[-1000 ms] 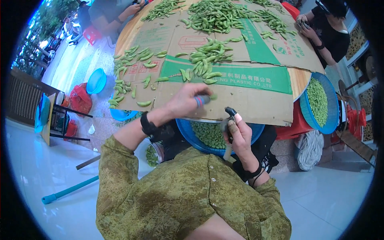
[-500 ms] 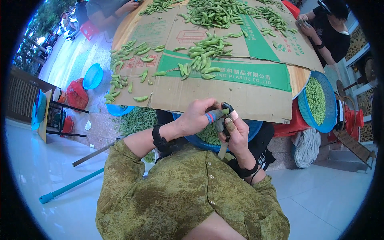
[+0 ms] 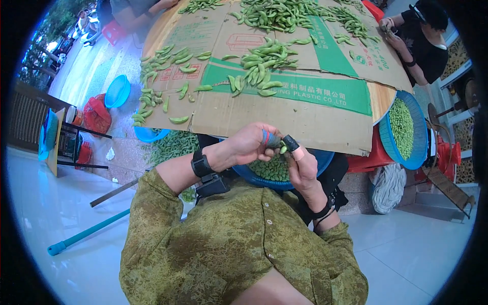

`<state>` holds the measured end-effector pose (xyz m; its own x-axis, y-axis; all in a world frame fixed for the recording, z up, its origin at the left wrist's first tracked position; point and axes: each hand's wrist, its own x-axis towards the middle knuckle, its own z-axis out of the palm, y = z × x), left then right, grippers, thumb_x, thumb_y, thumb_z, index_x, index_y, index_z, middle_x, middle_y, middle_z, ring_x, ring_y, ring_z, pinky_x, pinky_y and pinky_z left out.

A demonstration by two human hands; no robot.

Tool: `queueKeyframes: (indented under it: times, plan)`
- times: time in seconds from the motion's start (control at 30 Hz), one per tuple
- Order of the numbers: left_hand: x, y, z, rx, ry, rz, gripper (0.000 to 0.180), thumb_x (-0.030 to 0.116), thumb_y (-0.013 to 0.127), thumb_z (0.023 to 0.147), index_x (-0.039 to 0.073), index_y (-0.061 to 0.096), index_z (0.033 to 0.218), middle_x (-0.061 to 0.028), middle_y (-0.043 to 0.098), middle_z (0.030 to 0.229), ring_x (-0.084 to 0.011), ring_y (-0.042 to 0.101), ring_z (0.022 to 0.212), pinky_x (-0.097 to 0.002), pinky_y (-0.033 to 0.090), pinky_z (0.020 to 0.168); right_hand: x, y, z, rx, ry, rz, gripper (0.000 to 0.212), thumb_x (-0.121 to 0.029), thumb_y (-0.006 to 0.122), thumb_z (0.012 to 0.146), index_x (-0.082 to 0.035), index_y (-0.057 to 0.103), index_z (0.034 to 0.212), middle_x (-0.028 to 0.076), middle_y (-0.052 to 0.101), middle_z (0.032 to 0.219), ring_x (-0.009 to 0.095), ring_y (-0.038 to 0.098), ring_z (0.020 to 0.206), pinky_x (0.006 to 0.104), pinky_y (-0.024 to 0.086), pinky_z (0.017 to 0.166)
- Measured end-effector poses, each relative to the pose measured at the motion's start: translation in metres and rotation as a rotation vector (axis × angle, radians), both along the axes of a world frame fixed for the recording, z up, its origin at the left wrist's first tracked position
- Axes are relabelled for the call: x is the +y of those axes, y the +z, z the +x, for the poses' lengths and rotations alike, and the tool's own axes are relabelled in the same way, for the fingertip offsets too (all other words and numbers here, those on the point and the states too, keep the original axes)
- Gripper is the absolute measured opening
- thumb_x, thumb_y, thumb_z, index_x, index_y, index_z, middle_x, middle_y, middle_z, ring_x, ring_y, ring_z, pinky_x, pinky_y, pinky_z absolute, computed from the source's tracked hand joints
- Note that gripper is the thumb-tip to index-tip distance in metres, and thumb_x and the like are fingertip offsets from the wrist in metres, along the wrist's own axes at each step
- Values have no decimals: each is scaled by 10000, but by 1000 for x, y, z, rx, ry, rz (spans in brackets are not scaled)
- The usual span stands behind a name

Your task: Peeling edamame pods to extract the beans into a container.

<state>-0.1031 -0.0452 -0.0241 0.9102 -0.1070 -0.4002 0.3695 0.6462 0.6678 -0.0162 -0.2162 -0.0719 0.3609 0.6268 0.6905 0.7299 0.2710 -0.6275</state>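
Observation:
My left hand and my right hand meet in front of the cardboard edge, both closed. Between their fingertips a small piece of green bean pod shows, pinched from both sides. Grey and blue wrapping covers a digit of my left hand; a black cover and pale tape are on one of my right. Right below the hands sits a blue basin holding shelled green beans. On the cardboard ahead lies a pile of bean pods, with more pods to the left.
A blue basket of shelled beans stands at the right on a red stool. Empty pods heap on the floor at left, near a teal pole. A co-worker sits far right; another person's arm shows far left.
My right hand has turned and its fingers have come up against my left fingertips. A pale strip that hung below my right hand no longer shows. The pod piece has shifted down slightly.

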Motion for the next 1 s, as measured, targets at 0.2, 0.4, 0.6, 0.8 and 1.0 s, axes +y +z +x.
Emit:
queueKeyframes:
  times: [0.2,0.4,0.6,0.8,1.0]
  plan:
    - [-12,4,0,19,10,368,113,51,520,870,21,613,926,-56,596,710,-99,514,552,-236,361,430,-1,3,-11,135,-105,-32,375,13,671,784,27,572,1146,103,567,721,198,541,554,291,417,490]
    - [8,25,-24,-421,34,1308,98,57,558,812,6,588,890,-156,594,721,-293,589,639,-402,457,571,-10,-1,-12,164,-153,-38,287,-4,676,803,29,593,1076,69,524,603,159,482,471,279,382,454]
    - [95,50,-57,-224,175,2011,123,34,577,751,6,552,868,-198,559,816,-387,575,802,-458,458,674,-34,-4,-4,172,-85,-239,191,-21,688,805,27,539,915,87,428,540,197,440,430,300,344,421]
    - [125,37,-29,-250,151,2173,224,-19,585,721,7,575,944,-176,528,997,-389,521,965,-448,448,798,-22,-1,-9,147,-84,-245,193,-28,685,811,24,523,901,86,403,549,215,424,438,314,341,425]
    - [145,8,15,-464,-8,2200,199,-4,593,703,32,576,898,-151,542,948,-367,519,950,-447,447,829,-17,4,-14,134,-48,-252,171,-28,663,827,25,521,905,87,409,565,212,428,454,311,349,438]
